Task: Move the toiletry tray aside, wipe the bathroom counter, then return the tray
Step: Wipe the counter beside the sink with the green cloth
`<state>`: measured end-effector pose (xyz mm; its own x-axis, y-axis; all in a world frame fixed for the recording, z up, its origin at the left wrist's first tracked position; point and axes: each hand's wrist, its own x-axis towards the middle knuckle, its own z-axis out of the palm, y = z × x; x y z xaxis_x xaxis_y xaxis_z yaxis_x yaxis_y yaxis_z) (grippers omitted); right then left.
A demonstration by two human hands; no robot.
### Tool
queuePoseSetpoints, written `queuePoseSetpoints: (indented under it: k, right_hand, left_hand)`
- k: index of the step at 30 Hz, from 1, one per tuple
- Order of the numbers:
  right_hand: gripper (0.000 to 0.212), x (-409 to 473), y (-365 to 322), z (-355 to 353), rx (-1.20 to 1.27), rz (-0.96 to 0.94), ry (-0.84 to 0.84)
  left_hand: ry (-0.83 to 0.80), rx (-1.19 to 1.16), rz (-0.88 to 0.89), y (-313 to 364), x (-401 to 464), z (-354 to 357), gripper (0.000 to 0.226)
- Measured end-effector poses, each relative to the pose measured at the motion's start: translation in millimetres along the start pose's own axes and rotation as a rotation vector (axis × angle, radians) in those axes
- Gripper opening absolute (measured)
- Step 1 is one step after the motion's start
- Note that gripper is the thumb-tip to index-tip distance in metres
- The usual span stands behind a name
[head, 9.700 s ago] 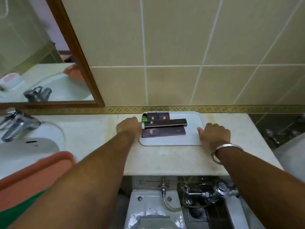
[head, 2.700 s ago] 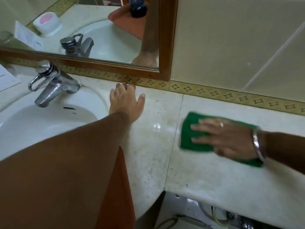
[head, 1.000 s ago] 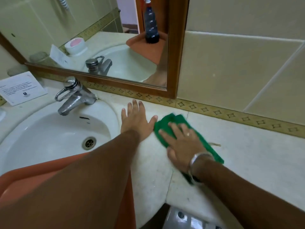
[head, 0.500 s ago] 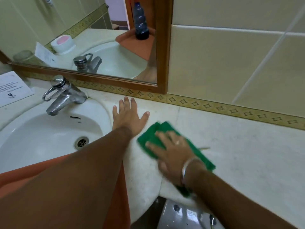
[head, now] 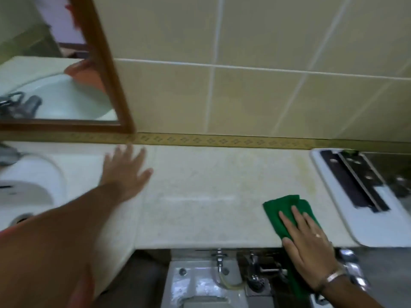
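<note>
White tray (head: pixel 378 221) at counter's (head: pixel 200 196) right end

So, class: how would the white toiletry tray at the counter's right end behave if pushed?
The toiletry tray looks rigid and flat, so it probably slides whole. Its loose dark boxes may shift. Its near corner seems to overhang the counter, so it might tip.

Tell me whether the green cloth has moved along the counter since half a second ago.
Yes. The green cloth, under the right hand, has gone rightward: then it lay near the sink, now it lies beside the toiletry tray.
</note>
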<state>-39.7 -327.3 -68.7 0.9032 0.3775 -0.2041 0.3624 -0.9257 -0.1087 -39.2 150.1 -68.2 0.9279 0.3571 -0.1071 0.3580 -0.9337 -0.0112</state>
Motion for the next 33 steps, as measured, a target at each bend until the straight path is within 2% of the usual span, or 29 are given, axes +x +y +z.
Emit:
queuePoseSetpoints:
  k: [2, 3, 6, 8, 9, 10, 12, 14, 15, 17, 19, 22, 25, 27, 28, 31, 32, 33]
  right_hand:
    - [0.063, 2, 11, -3, 0.03, 0.103, 0.019]
    - [0.062, 13, 12, -2, 0.054, 0.168, 0.028]
    - [0.063, 59, 12, -1, 0.115, 0.371, 0.15]
    - [0.064, 95, -3, -15, 0.141, 0.44, 0.13]
    - [0.065, 123, 27, -12, 0.156, 0.52, 0.161]
    - [0.065, 148, 26, -18, 0.161, 0.561, 0.159]
    - [0.066, 189, 12, -42, 0.24, 0.586, 0.085]
    - [0.066, 195, -6, -42, 0.204, 0.531, 0.047]
    - [0.065, 184, -8, -35, 0.192, 0.42, 0.055]
    - [0.064, 127, -5, -9, 0.155, 0.175, 0.104]
    - [0.064, 57, -4, 12, 0.168, 0.087, 0.175]
    - [0.065, 58, 20, 12, 0.122, 0.228, 0.13]
    - [0.067, 147, 20, -19, 0.146, 0.438, 0.123]
    - [0.068, 195, 3, -36, 0.14, 0.516, 0.057]
    - [0.069, 203, -7, -36, 0.105, 0.471, 0.055]
    - [0.063, 157, -13, -21, 0.118, 0.001, 0.133]
    - [0.061, 134, -8, -15, 0.154, -0.096, 0.148]
    - [0.061, 116, 1, -10, 0.174, -0.102, 0.172]
  left_hand:
    - [-0.029, -0.056, 0.275, 64, -11, -4, 0.087]
    - [-0.051, -0.059, 0.351, 90, -12, -5, 0.088]
    - [-0.027, -0.011, 0.357, 122, -7, 7, 0.086]
    - [-0.016, -0.006, 0.302, 100, -11, 7, 0.085]
    - [0.007, -0.025, 0.35, 131, 13, 25, 0.084]
    - [0.017, -0.012, 0.349, 130, 16, 31, 0.083]
    - [0.012, -0.04, 0.352, 119, 12, 28, 0.081]
    - [0.018, -0.048, 0.336, 114, 4, 27, 0.082]
    - [0.004, -0.047, 0.324, 112, 2, 25, 0.084]
    - [-0.017, -0.054, 0.34, 116, 3, 18, 0.087]
    - [-0.02, -0.072, 0.333, 119, 2, 15, 0.089]
    - [-0.025, -0.061, 0.341, 117, 2, 16, 0.089]
    - [-0.019, -0.081, 0.331, 115, 7, 21, 0.088]
    - [-0.017, -0.083, 0.33, 114, 8, 25, 0.087]
    - [-0.019, -0.085, 0.328, 113, 8, 26, 0.087]
    - [-0.022, -0.077, 0.332, 115, 7, 24, 0.089]
    - [-0.026, -0.081, 0.332, 115, 7, 22, 0.09]
    - [-0.033, -0.086, 0.332, 115, 6, 20, 0.091]
